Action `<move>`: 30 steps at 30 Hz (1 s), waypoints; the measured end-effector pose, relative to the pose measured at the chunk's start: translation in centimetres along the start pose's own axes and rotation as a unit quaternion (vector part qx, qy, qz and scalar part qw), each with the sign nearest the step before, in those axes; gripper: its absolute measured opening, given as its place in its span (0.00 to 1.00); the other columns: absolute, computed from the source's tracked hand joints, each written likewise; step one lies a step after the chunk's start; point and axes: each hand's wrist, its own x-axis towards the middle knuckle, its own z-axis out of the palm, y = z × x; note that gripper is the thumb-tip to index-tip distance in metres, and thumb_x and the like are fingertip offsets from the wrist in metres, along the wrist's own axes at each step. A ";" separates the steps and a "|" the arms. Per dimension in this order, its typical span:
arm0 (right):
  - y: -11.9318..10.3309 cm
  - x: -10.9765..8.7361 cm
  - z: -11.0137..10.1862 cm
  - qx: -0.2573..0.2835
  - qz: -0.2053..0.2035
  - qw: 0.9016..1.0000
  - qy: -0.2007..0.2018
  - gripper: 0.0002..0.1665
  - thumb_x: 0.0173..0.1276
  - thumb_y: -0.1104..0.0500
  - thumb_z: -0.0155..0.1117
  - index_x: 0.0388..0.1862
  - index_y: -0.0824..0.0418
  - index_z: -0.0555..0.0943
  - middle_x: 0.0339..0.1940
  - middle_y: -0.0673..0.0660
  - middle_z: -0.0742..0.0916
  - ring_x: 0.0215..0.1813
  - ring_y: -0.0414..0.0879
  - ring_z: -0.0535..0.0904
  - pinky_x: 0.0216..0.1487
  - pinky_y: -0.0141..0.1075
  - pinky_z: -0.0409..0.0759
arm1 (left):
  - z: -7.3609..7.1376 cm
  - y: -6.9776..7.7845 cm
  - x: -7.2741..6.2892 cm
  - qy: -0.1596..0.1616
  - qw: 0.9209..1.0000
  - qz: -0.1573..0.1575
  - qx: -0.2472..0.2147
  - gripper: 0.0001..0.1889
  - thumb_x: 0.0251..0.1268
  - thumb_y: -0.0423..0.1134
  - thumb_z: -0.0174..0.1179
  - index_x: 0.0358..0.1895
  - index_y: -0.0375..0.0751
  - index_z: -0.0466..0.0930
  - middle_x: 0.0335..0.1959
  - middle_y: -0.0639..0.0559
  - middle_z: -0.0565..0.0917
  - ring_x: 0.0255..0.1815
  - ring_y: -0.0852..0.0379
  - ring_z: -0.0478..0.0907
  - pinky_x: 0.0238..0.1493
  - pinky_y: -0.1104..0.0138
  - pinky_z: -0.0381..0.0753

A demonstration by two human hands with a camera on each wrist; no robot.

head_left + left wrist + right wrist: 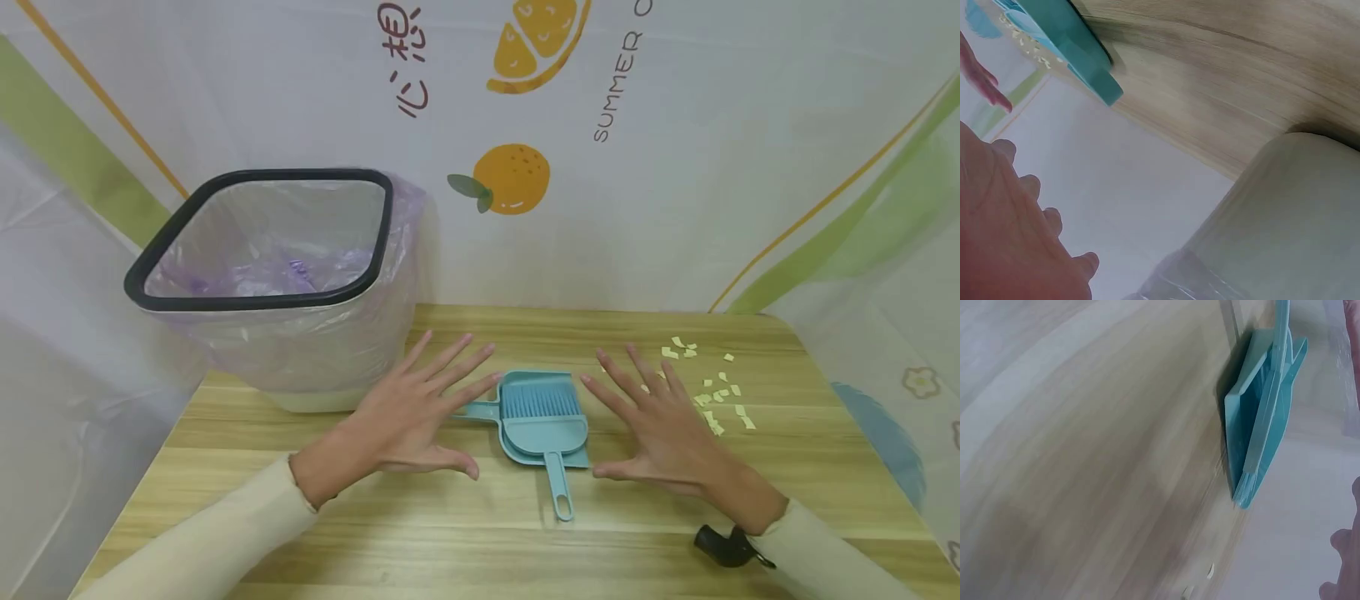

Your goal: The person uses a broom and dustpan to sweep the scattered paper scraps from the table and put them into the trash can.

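Note:
A teal hand brush [546, 429] lies bristles-away on a matching dustpan [517, 452], whose handle [482, 411] points left. To the left of the pair, my left hand [420, 412] is spread palm down with straight fingers and holds nothing. On the other side my right hand [660, 421] is spread likewise, its thumb near the dustpan's right corner. Beyond the right hand, small pale yellow paper scraps [716, 396] are scattered over the wooden table. The dustpan [1235, 434] stands out in the right wrist view with the brush [1266, 419] on it.
At the back left stands a bin [345, 350] with a black rim [258, 304] and a translucent purple liner [300, 271]. The wooden table [450, 542] meets a printed white cloth [637, 233] behind. A black device [723, 546] sits at the right wrist.

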 end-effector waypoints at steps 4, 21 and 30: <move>0.4 -0.6 -0.2 0.001 0.005 1.000 0.002 0.68 0.63 0.11 0.59 0.93 0.42 0.56 0.94 0.53 0.53 0.91 0.67 0.43 0.76 0.81 0.49 | -0.1 -0.1 -0.3 -0.002 1.000 -0.003 -0.003 0.62 0.64 0.91 0.18 0.90 0.53 0.58 0.92 0.46 0.52 0.90 0.39 0.49 0.83 0.33 0.46; 1.7 -2.2 -0.6 -0.009 0.022 1.000 0.010 0.69 0.62 0.11 0.60 0.93 0.43 0.57 0.93 0.55 0.56 0.90 0.68 0.44 0.77 0.80 0.48 | -0.1 -0.4 -1.2 0.004 1.000 -0.014 0.009 0.63 0.64 0.90 0.18 0.88 0.50 0.63 0.90 0.44 0.56 0.90 0.40 0.51 0.83 0.34 0.50; 2.1 -1.8 -0.4 0.046 -0.004 0.999 0.024 0.55 0.76 0.15 0.47 0.90 0.44 0.63 0.92 0.56 0.60 0.89 0.71 0.47 0.76 0.80 0.53 | -0.3 -0.5 -1.0 -0.008 0.999 -0.018 -0.033 0.60 0.69 0.86 0.48 0.90 0.45 0.56 0.91 0.45 0.53 0.90 0.40 0.48 0.83 0.36 0.53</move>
